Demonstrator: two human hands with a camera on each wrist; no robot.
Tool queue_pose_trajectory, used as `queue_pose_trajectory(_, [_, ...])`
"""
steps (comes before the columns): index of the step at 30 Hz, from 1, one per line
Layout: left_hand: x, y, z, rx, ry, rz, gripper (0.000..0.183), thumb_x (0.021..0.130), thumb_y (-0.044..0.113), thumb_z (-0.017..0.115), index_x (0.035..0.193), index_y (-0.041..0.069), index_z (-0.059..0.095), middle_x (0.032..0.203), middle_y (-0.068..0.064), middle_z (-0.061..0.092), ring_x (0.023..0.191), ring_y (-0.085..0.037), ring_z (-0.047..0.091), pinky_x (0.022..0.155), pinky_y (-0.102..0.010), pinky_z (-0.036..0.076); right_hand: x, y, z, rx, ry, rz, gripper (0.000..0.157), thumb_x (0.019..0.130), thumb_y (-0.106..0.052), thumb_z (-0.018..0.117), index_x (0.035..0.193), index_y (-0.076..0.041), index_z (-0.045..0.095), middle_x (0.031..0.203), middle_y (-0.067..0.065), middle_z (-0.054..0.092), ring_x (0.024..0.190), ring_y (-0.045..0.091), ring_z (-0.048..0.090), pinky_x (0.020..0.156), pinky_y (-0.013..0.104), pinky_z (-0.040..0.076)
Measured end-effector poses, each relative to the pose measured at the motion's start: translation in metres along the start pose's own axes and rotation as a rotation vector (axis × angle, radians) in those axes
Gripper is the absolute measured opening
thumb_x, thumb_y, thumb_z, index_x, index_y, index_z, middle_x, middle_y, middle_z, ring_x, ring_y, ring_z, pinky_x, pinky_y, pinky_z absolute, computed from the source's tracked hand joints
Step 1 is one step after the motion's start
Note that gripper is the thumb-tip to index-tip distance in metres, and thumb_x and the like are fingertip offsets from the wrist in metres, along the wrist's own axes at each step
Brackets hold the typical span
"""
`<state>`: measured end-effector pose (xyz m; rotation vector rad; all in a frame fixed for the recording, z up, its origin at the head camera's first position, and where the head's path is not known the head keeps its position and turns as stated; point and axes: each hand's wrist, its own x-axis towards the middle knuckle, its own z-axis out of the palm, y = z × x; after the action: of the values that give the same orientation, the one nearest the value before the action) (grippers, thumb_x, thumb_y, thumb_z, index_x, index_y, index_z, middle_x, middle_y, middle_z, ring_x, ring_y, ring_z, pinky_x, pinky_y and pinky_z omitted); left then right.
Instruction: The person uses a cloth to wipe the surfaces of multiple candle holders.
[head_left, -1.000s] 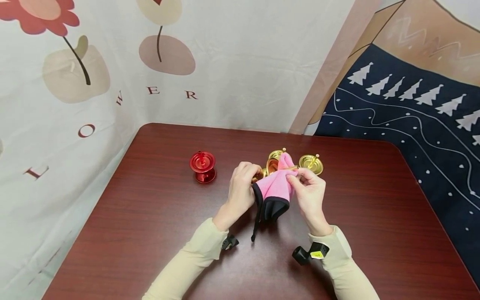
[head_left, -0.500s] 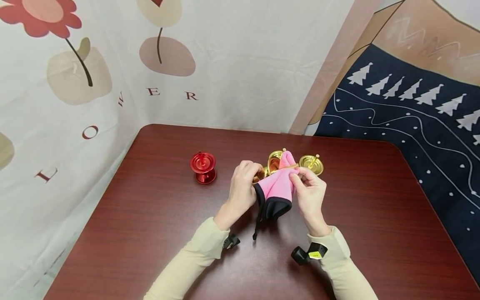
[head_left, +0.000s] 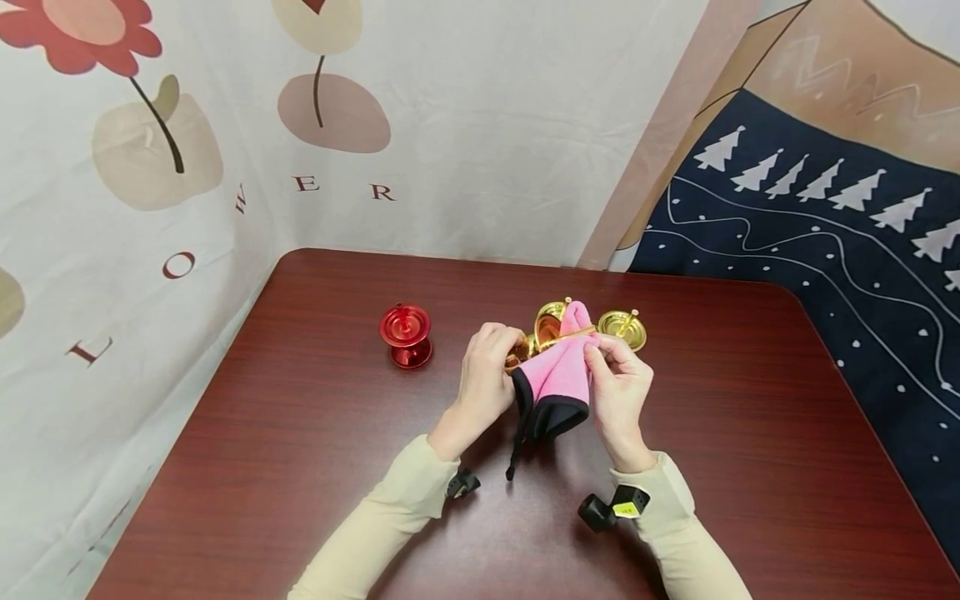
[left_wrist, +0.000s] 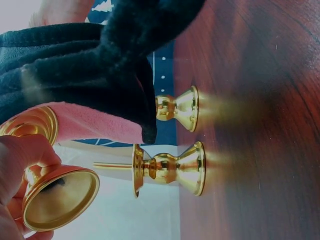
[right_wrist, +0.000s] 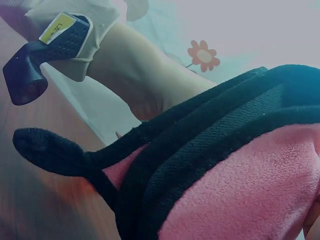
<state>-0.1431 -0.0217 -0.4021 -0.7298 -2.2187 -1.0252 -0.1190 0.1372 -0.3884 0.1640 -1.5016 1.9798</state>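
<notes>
My left hand [head_left: 483,371] grips a gold candlestick [left_wrist: 62,200] by its stem, tilted on its side above the table. Its hollow base faces the left wrist camera, and its spike [head_left: 573,336] points right in the head view. A pink cloth [head_left: 558,367] with black edging drapes at the spike, and my right hand [head_left: 622,390] pinches it there. Folds of the pink cloth [right_wrist: 250,185] fill much of the right wrist view and hide the right fingertips. A black loop of the cloth hangs toward the table.
Two more gold candlesticks stand upright behind the hands, one [left_wrist: 167,167] partly behind the held candlestick in the head view, the other [head_left: 622,331] to the right. A red candlestick [head_left: 406,333] stands left on the brown table [head_left: 315,433]. Printed curtains [head_left: 480,125] hang behind.
The pink cloth has shifted slightly to the right, its lower black edge most of all. My right wrist has turned a little inward. The left hand keeps its grip, nearly still.
</notes>
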Motion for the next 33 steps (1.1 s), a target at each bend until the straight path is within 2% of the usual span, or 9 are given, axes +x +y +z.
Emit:
queue_pose_trajectory(4, [0.000, -0.001, 0.001, -0.002, 0.015, -0.001, 0.033, 0.057, -0.015, 0.058, 0.084, 0.003, 0.058, 0.077, -0.007, 0.061, 0.086, -0.024, 0.053, 0.076, -0.039, 0.043, 0.004, -0.004, -0.001, -0.012, 0.025, 0.012, 0.034, 0.080, 0.017, 0.056, 0.078, -0.012, 0.072, 0.067, -0.006, 0.062, 0.059, 0.004, 0.050, 0.055, 0.015, 0.041])
queue_pose_trajectory(8, [0.000, -0.001, 0.002, -0.002, 0.025, -0.009, 0.025, 0.061, -0.007, 0.068, 0.082, 0.004, 0.058, 0.076, -0.006, 0.060, 0.086, -0.024, 0.053, 0.076, -0.039, 0.043, 0.011, -0.011, -0.004, -0.001, 0.063, 0.029, 0.030, 0.081, 0.016, 0.057, 0.078, -0.010, 0.072, 0.067, -0.004, 0.063, 0.058, 0.005, 0.051, 0.053, 0.016, 0.042])
queue_pose_trajectory(14, [-0.001, -0.001, 0.002, -0.016, 0.020, -0.086, 0.031, 0.062, 0.007, 0.079, 0.083, 0.005, 0.057, 0.081, -0.007, 0.058, 0.087, -0.024, 0.052, 0.076, -0.039, 0.043, 0.021, -0.020, -0.009, 0.010, 0.121, 0.040, 0.018, 0.082, 0.009, 0.062, 0.084, -0.004, 0.074, 0.078, 0.001, 0.069, 0.064, 0.008, 0.056, 0.057, 0.018, 0.044])
queue_pose_trajectory(17, [0.000, 0.001, 0.002, -0.022, 0.042, -0.108, 0.031, 0.062, 0.006, 0.078, 0.084, 0.005, 0.056, 0.082, -0.008, 0.059, 0.089, -0.024, 0.052, 0.076, -0.039, 0.042, 0.022, -0.019, -0.012, 0.001, 0.086, 0.083, 0.017, 0.082, 0.006, 0.064, 0.083, -0.006, 0.075, 0.077, 0.001, 0.069, 0.064, 0.007, 0.057, 0.058, 0.018, 0.045])
queue_pose_trajectory(20, [0.004, 0.003, 0.001, -0.019, 0.070, -0.100, 0.031, 0.061, 0.003, 0.077, 0.084, 0.004, 0.056, 0.084, -0.008, 0.062, 0.090, -0.025, 0.052, 0.078, -0.040, 0.042, 0.019, -0.017, -0.014, -0.048, -0.016, 0.154, 0.023, 0.083, 0.009, 0.061, 0.083, -0.011, 0.074, 0.075, -0.001, 0.067, 0.063, 0.005, 0.057, 0.058, 0.016, 0.047])
queue_pose_trajectory(23, [0.006, 0.003, -0.001, -0.003, 0.072, -0.078, 0.030, 0.062, 0.002, 0.077, 0.084, 0.004, 0.056, 0.083, -0.008, 0.061, 0.091, -0.025, 0.052, 0.079, -0.041, 0.041, 0.018, -0.016, -0.013, -0.140, -0.128, 0.191, 0.020, 0.083, 0.011, 0.060, 0.086, -0.005, 0.073, 0.076, -0.003, 0.066, 0.062, 0.006, 0.054, 0.055, 0.016, 0.046])
queue_pose_trajectory(26, [0.006, 0.002, -0.002, 0.005, 0.053, -0.058, 0.028, 0.064, 0.004, 0.076, 0.084, 0.005, 0.056, 0.082, -0.008, 0.058, 0.092, -0.025, 0.051, 0.079, -0.041, 0.041, 0.019, -0.016, -0.014, -0.210, -0.189, 0.202, 0.011, 0.083, 0.006, 0.064, 0.089, 0.002, 0.071, 0.079, -0.001, 0.065, 0.063, 0.008, 0.052, 0.052, 0.017, 0.044])
queue_pose_trajectory(29, [0.005, 0.002, -0.004, 0.012, 0.037, -0.052, 0.027, 0.064, 0.004, 0.075, 0.084, 0.005, 0.056, 0.082, -0.008, 0.058, 0.092, -0.025, 0.051, 0.080, -0.041, 0.042, 0.019, -0.017, -0.014, -0.183, -0.179, 0.215, 0.009, 0.083, 0.003, 0.066, 0.087, -0.002, 0.072, 0.079, 0.002, 0.064, 0.064, 0.008, 0.053, 0.052, 0.016, 0.045])
queue_pose_trajectory(33, [0.003, 0.001, -0.003, 0.001, 0.033, -0.058, 0.026, 0.064, 0.005, 0.074, 0.083, 0.005, 0.056, 0.082, -0.007, 0.059, 0.091, -0.025, 0.051, 0.081, -0.041, 0.042, 0.021, -0.019, -0.013, -0.055, -0.100, 0.241, 0.016, 0.084, 0.002, 0.065, 0.084, -0.012, 0.074, 0.078, 0.001, 0.064, 0.065, 0.008, 0.053, 0.055, 0.017, 0.046])
